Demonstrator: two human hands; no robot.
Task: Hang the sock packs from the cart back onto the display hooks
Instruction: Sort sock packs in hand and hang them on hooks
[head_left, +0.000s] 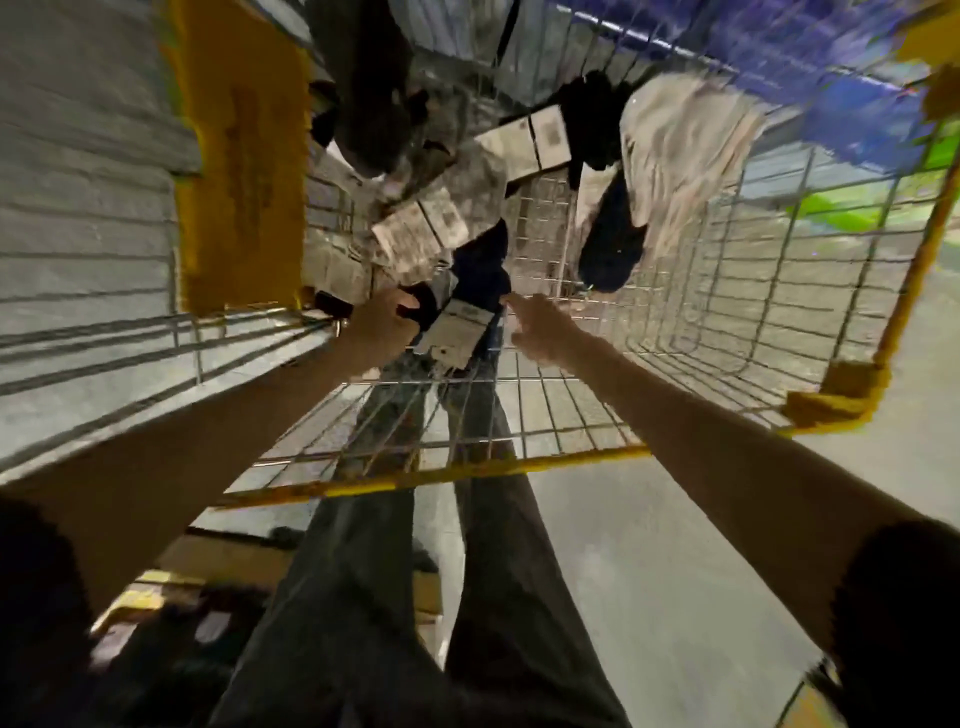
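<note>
Left hand (382, 325): fingers clamped on sock pack (460, 325), inside wire cart (467, 470), near frame centre. Right hand (543, 332) at pack's 3 o'clock, fingers apart, forefinger straight. Other packs (415, 228) toward 12 o'clock.

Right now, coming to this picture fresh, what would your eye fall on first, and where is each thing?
A wire cart with yellow edging fills the view, sock packs heaped at its far left and a pale pack at far right. At the near side the left hand holds a dark sock pack, and the right hand reaches in beside it, forefinger out.
</note>
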